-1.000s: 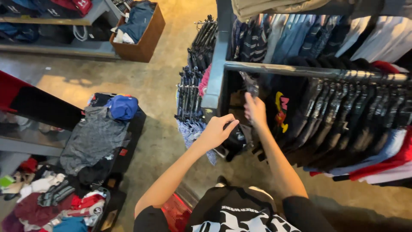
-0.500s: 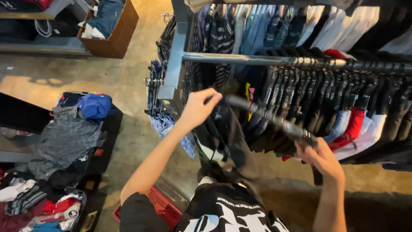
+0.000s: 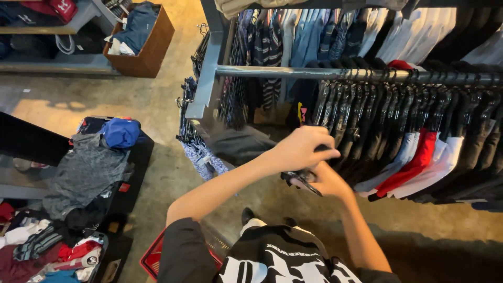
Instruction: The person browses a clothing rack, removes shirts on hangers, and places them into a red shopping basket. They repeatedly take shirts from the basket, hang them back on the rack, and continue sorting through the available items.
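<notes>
The left hand [image 3: 301, 149] covers most of the right hand [image 3: 322, 183], and the dark hanger [image 3: 298, 181] between them shows only as a blurred sliver, so neither grip can be judged. Along the clothes rail [image 3: 325, 72], the garments on the right run off the picture's edge. Below the rail, the red basket [image 3: 152, 259] is half hidden by the person's sleeve.

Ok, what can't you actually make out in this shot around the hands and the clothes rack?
- Head view: the dark object between the hands is mostly covered by the left hand and right hand; its kind is unclear.
- The hanging rail runs off the right edge.
- The red basket is cut by the bottom edge and the person's sleeve.
</notes>
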